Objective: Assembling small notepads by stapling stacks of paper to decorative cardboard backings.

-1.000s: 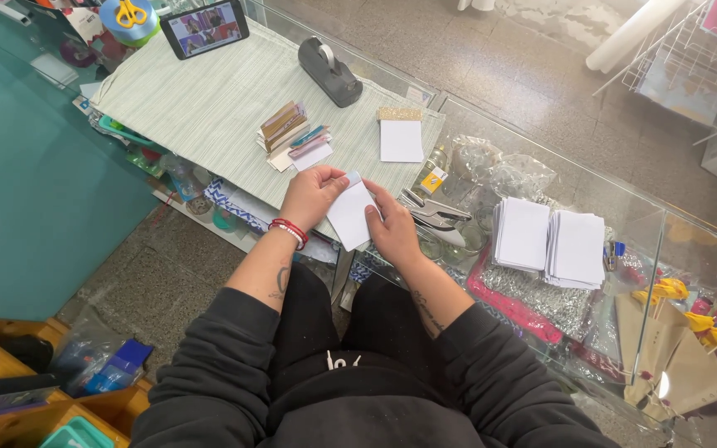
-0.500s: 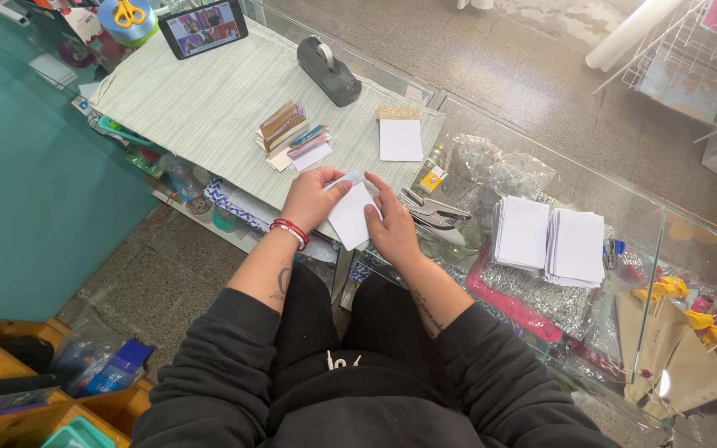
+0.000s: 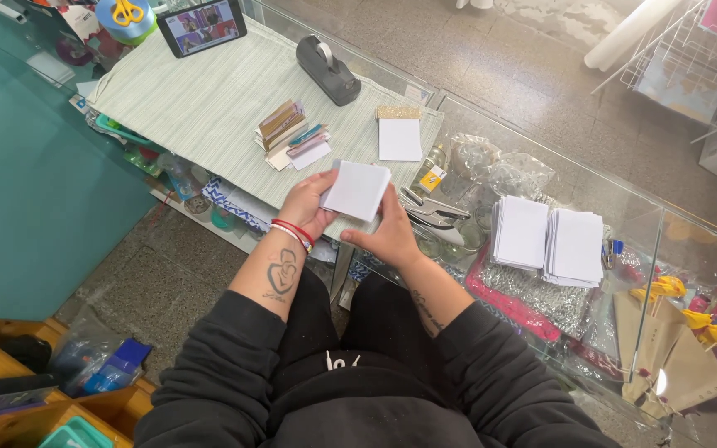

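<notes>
A: What do you hold?

B: You hold a small white card stack (image 3: pixel 357 190) over the near edge of the striped mat (image 3: pixel 201 99), just above the counter (image 3: pixel 624 207). Your left hand (image 3: pixel 307 207) grips its left edge, thumb on top and fingers curled beneath. Your right hand (image 3: pixel 387 236) pinches the lower right corner, thumb against the face, fingers tucked behind.

A: Is the stack flat?

B: No, you tilt it a little, its face turned up toward you.

A: What lies nearest to it?

B: Just beyond your left hand you have a fanned pile of mixed cards (image 3: pixel 290 134), brown, white and coloured. Up and to the right sits a white notepad (image 3: pixel 399 137) with a glittery top strip. Right beside your right hand rests a pair of metal pliers (image 3: pixel 433 214) on the glass.

A: And farther out?

B: Past the notepad you have a black tape dispenser (image 3: pixel 327 58). At the far corner of the mat a tablet (image 3: pixel 202 26) leans, with yellow scissors (image 3: pixel 128 11) beside it. To your right, well apart, two white paper piles (image 3: pixel 548 241) lie side by side on the glass, and kraft bags (image 3: pixel 674 357) with yellow trim lie beyond them.
</notes>
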